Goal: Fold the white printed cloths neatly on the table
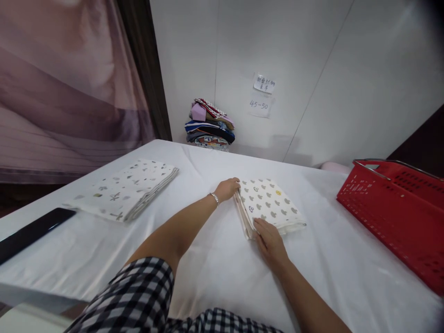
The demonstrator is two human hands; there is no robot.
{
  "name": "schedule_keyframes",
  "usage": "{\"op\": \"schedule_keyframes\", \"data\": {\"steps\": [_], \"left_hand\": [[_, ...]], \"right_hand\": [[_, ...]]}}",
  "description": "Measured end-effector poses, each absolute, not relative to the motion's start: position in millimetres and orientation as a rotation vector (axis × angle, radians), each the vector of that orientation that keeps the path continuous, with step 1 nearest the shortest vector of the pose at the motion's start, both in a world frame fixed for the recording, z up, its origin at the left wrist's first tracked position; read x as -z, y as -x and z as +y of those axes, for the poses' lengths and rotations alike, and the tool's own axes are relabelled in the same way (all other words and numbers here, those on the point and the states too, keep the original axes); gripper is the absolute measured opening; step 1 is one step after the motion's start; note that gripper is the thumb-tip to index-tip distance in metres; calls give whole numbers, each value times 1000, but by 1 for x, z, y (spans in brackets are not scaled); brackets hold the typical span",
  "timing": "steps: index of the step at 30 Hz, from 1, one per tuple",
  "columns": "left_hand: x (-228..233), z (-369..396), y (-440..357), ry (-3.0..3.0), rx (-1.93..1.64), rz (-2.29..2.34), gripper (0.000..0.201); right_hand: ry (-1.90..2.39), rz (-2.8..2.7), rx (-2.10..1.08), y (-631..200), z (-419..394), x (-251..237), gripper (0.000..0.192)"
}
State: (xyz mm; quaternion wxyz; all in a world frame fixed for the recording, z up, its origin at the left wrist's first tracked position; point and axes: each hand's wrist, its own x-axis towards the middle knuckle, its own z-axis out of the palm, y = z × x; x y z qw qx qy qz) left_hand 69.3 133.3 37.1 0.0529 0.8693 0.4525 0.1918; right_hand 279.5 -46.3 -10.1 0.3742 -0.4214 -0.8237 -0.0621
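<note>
Cream folded cloth (pixel 268 200), printed with grey mouse-head shapes, lies near the middle of the white-covered desk (pixel 211 273). Both hands are at its left side, apart from each other: the left hand (pixel 226 189) touches the far left corner, and the right hand (pixel 272 243) lies on the near left corner. Whether either one pinches the fabric cannot be told. Well to the left is a second folded cloth (pixel 130 185) with scattered grey prints, near a black flat object (pixel 33 232). A red basket (pixel 398 217) stands at the right.
</note>
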Motion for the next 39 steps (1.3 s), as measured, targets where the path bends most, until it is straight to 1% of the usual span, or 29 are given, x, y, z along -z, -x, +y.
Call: {"op": "schedule_keyframes", "data": {"steps": [4, 13, 16, 19, 23, 28, 34, 39], "left_hand": [[-35, 134, -71, -2621, -639, 1377, 30], [-22, 135, -57, -2650, -612, 1199, 34], [-25, 140, -55, -2681, -572, 1157, 36], [-29, 144, -55, -2728, -511, 1119, 31], [-33, 147, -57, -2797, -467, 1113, 29], [-32, 147, -56, -2844, -381, 1098, 37], [-34, 148, -55, -2888, -382, 1118, 26], [-35, 150, -63, -2925, -507, 1209, 26]], "right_hand": [[1039, -2070, 155, -281, -46, 8, 37], [1065, -2138, 115, -283, -44, 12, 37], [1120, -2148, 97, -282, -44, 10, 42], [1144, -2156, 88, -281, -45, 8, 48], [1146, -2151, 83, -281, -45, 9, 44], [1127, -2145, 75, -283, -44, 12, 40], [1088, -2136, 112, -283, -43, 11, 40], [1072, -2090, 143, -286, -44, 9, 46]]}}
